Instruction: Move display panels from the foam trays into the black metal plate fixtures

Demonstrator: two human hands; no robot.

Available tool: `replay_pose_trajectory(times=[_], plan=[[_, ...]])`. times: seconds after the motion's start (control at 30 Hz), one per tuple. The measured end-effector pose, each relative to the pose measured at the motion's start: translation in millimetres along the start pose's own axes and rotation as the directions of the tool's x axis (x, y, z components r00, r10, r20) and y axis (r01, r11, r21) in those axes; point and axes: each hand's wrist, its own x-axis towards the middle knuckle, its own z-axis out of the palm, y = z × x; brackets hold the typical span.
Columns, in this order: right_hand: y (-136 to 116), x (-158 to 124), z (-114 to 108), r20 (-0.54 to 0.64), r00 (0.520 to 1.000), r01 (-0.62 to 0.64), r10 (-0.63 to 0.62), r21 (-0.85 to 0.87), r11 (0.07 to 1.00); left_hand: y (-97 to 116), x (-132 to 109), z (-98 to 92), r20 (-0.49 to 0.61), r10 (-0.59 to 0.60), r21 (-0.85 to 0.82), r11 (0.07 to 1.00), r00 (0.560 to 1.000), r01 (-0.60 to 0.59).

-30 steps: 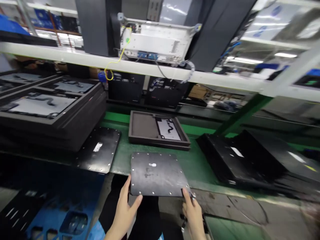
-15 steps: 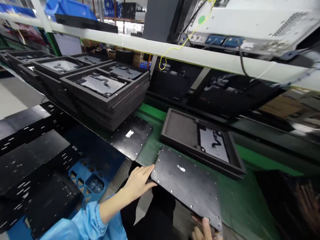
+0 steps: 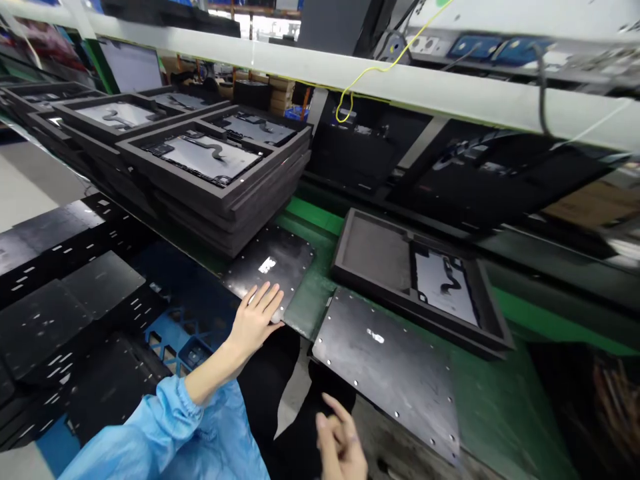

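Observation:
My left hand lies with fingers outstretched over the near edge of a dark flat panel, which has small studs along its rim and a pale label. Whether the thumb goes under that edge I cannot tell. A second, similar dark panel rests on the green bench to the right, its near edge jutting past the bench edge. Below this panel's near edge, apart from it, is my right hand. Its index finger and thumb are extended, the other fingers curl, and nothing shows in it.
A grey foam tray behind the right panel holds one silvery part with a dark ribbon cable. Stacked foam trays rise at left. More dark panels sit lower left by a blue crate. A white rail crosses above.
My left hand has left the right panel's corner and moved left onto the other panel. My right hand has let go of the right panel's near edge and drawn left. The view shifted slightly.

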Motion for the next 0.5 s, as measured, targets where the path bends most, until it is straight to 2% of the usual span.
replay_pose_trajectory(times=[0.03, 0.1, 0.17, 0.23, 0.4, 0.5], plan=[[-5, 2, 24, 0.039, 0.999, 0.012, -0.012, 0.022, 1.0, 4, -5, 0.7, -0.018, -0.004, -0.002, 1.0, 1.0, 0.004], [-16, 13, 61, 0.213, 0.977, -0.009, 0.0, 0.043, 0.999, 13, -16, -1.2, -0.051, 0.002, 0.002, 1.0, 0.999, -0.002], [-26, 27, 83, 0.36, 0.933, -0.05, 0.023, 0.065, 0.997, 21, -32, -6.3, -0.093, 0.016, 0.015, 1.0, 0.995, -0.015], [-32, 40, 97, 0.433, 0.901, -0.106, 0.035, 0.14, 0.985, 28, -50, -13.1, -0.152, 0.021, 0.027, 0.999, 0.988, -0.017], [-45, 65, 125, 0.424, 0.885, -0.334, 0.19, 0.295, 0.895, 44, -101, -34.2, -0.235, -0.001, 0.016, 1.0, 0.972, 0.005], [-64, 71, 137, 0.379, 0.897, -0.366, 0.227, 0.349, 0.863, 51, -123, -40.3, -0.246, 0.01, -0.006, 1.0, 0.969, -0.012]])
